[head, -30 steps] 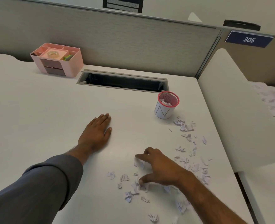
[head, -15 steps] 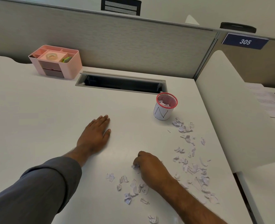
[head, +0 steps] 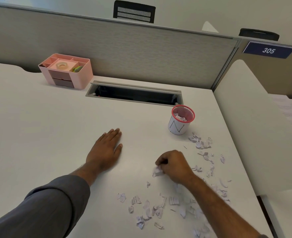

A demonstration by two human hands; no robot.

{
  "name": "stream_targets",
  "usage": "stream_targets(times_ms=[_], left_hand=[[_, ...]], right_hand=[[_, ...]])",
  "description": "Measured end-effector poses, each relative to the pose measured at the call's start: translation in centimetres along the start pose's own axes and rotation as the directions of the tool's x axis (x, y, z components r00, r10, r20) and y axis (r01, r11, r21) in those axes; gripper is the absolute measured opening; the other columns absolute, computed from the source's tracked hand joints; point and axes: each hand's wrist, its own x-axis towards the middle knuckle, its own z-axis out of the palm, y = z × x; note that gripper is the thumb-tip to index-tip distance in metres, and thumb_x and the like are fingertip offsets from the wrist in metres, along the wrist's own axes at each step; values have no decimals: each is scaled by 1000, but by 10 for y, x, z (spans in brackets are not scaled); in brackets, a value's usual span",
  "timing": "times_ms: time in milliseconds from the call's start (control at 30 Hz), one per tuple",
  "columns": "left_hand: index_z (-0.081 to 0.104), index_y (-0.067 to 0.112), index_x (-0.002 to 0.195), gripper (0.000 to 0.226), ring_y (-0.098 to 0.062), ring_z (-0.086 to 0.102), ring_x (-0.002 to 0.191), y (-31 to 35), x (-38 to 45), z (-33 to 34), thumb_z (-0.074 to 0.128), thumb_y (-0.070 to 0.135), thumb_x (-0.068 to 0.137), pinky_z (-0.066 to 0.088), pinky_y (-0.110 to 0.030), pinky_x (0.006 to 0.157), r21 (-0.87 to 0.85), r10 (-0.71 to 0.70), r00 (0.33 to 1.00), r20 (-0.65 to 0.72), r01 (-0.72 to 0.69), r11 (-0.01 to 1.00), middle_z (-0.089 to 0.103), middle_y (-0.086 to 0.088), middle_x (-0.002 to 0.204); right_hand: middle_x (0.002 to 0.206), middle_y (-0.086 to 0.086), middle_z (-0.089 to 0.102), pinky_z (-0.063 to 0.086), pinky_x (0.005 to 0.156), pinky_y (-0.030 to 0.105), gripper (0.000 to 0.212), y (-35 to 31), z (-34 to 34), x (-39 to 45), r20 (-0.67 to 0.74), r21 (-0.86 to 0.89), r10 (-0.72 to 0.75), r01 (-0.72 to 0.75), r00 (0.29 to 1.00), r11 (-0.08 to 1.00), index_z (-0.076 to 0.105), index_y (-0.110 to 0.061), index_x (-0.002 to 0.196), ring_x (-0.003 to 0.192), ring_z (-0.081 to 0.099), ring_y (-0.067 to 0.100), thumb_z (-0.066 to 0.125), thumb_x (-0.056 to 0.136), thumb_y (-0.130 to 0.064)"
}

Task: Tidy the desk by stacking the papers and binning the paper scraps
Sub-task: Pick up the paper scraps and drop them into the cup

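Head view, the only one, looked down on a white counter (head: 38, 134). The right hand (head: 173, 164) was in the middle right part, its fingers curled together and pinching a small bunch of paper scraps (head: 157, 171) against the surface. The left hand (head: 105, 150) lay flat on the counter to the left, with fingers straight and close together, holding nothing.

Many more scraps were spread on the near right side: one group (head: 147, 210) near the bottom edge, another group (head: 201, 142) farther away, just beside the bin (head: 181, 120). This bin was a small cup with a red mesh rim, standing far right of the hand, and some scraps already lay inside it. Printed papers (head: 289, 112) were on the neighbouring desk at the far right, not yet stacked.

I judge the step was collecting scraps for the bin. To do it well, the hand should press the bunch tight before lifting, so that no piece falls, then carry it directly over the red rim and release it low. Sweeping the loose pieces together first would save several trips.
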Motion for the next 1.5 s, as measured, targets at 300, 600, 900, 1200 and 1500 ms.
stream_targets(times_ms=[300,600,900,1200,1500], left_hand=[[21,23,159,58,-3,5,153,-1,-1,2,29,41,105,-4,-21,122,-8,-5,1000,-11,5,1000,12,13,166],[18,24,160,58,-1,2,153,-1,0,2,28,42,105,-4,-22,123,-15,-9,1000,-4,9,1000,9,14,166],[20,23,160,58,-3,4,153,-1,1,1,29,41,105,-3,-23,123,-11,-7,1000,6,7,1000,11,13,167],[19,23,160,58,-4,4,153,-1,1,-1,28,41,106,-3,-23,124,7,-5,1000,15,5,1000,11,12,167],[20,22,160,58,-7,7,154,-1,2,-1,29,40,106,-1,-25,124,7,-6,1000,27,5,1000,13,9,167]], right_hand=[[67,-2,71,51,57,15,21,-22,-97,56,-360,271,58,45,931,962,75,-14,76,51,63,8,73,75,7],[104,10,71,45,62,14,20,-12,-117,103,-592,90,51,3,805,996,74,-6,102,89,62,19,75,83,-13],[97,14,72,58,78,32,11,-13,-106,89,-677,3,-75,104,733,995,73,-4,96,88,64,22,65,87,-4],[105,6,66,46,87,29,30,11,-14,25,-44,-294,-182,161,982,942,72,-9,107,94,60,21,54,86,4],[105,5,51,45,83,34,32,-5,38,-39,345,-398,-275,406,897,823,62,-8,108,98,47,21,46,85,6]])
